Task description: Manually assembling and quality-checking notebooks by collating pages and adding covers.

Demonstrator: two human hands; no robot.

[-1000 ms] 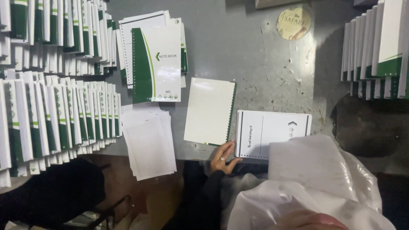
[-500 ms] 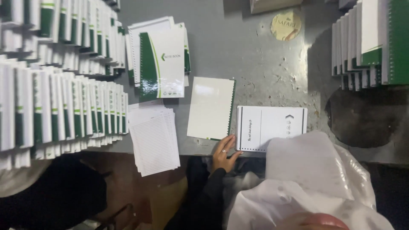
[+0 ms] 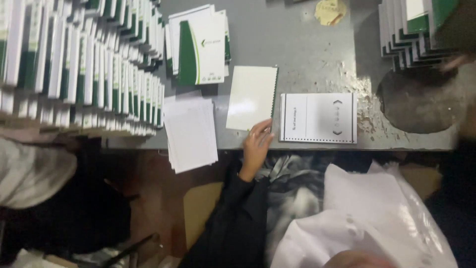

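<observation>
Left hand, fingers loosely together, touches the blank spiral-bound pad's near corner on the table edge

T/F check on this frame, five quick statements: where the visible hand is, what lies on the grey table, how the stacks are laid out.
1. The visible hand touches the near corner of the plain white cover sheet. True.
2. A punched sheet lies to the right of that cover, flat on the grey table. True.
3. The loose white paper stack sits wholly on the table. False: it overhangs the near edge.
4. The green-and-white notebooks lie beyond the cover sheet. True.
5. The hand holds a pen. False: its fingers rest on paper; no pen shows.
</observation>
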